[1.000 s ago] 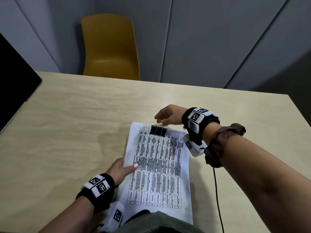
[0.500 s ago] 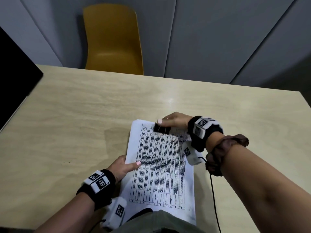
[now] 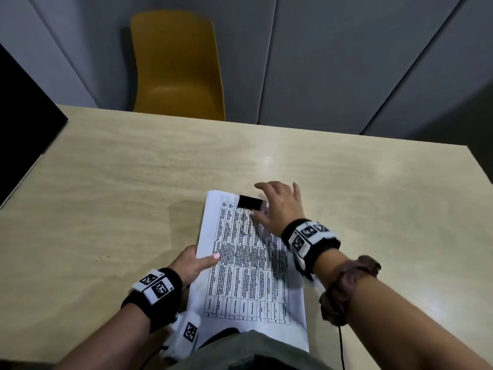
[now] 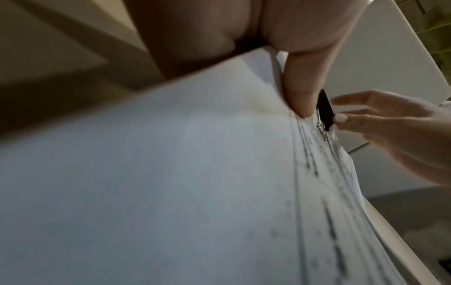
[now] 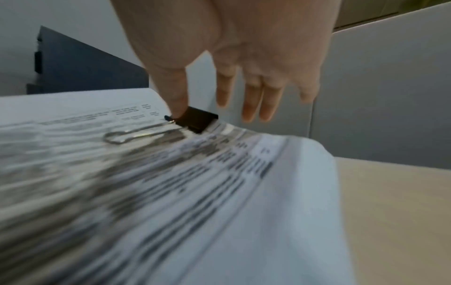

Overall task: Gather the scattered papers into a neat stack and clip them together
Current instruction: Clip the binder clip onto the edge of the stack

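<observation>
A stack of printed papers lies on the wooden table. A black binder clip clamps its far edge, with one wire handle folded flat on the top sheet. My right hand hovers over the clip with its fingers spread and straight; its thumb tip touches the clip's body. At the stack's left edge my left hand pinches the sheets, thumb on top and fingers hidden beneath.
A yellow chair stands behind the table's far edge, against grey wall panels. A black panel sits at the left edge. A thin black cable runs down near my right forearm.
My right hand has released the clip's wire handles and spread open. The top handle now lies flat on the paper. My left hand keeps its hold on the stack's edge.
</observation>
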`<state>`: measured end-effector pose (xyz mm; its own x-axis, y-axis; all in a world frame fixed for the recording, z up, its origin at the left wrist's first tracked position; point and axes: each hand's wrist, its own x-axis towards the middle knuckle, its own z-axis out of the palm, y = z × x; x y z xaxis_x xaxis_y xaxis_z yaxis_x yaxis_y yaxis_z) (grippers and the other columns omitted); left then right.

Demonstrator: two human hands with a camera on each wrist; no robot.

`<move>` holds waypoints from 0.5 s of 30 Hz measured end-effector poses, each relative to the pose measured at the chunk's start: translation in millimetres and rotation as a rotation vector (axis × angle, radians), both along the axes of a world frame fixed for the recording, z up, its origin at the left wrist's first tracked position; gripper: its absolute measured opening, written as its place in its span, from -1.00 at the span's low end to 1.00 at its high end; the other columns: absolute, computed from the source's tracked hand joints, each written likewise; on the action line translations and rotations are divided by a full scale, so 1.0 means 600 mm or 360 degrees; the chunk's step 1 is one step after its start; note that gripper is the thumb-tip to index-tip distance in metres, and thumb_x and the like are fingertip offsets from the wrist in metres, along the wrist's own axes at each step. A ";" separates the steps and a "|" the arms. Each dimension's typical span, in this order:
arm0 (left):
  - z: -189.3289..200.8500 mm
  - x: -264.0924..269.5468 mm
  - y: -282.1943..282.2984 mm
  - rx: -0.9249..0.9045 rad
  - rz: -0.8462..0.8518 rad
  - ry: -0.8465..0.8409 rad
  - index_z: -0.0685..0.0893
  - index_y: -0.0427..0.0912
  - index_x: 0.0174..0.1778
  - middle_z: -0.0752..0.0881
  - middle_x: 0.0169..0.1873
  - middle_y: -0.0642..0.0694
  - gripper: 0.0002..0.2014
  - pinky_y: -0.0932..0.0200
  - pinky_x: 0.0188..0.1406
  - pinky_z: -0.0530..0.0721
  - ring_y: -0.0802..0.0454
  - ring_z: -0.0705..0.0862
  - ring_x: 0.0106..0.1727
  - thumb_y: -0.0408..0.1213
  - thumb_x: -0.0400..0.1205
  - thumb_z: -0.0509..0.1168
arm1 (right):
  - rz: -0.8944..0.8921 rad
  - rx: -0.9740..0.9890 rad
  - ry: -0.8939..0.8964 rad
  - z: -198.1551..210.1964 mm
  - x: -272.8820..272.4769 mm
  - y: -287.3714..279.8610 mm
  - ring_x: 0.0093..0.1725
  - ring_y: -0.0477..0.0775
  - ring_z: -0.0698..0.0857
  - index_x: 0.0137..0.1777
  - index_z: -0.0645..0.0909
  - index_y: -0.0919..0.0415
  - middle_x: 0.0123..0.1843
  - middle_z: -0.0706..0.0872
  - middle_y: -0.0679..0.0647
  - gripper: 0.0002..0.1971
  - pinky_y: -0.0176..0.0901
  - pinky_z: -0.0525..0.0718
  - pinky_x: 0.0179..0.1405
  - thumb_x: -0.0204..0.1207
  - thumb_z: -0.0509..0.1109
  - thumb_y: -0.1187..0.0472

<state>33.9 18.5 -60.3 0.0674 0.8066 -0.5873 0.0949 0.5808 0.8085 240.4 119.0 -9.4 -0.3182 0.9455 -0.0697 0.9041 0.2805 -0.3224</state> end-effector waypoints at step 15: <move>0.036 -0.006 0.103 0.0125 0.0284 0.0685 0.59 -0.33 0.27 0.69 0.22 -0.28 -0.63 0.08 0.13 0.54 -0.19 0.67 0.13 -0.37 0.55 0.37 | -0.0721 -0.0429 0.0741 -0.034 0.056 -0.138 0.30 0.18 0.61 0.45 0.43 0.16 0.36 0.60 0.20 -0.50 -0.12 0.52 0.35 0.49 0.34 0.28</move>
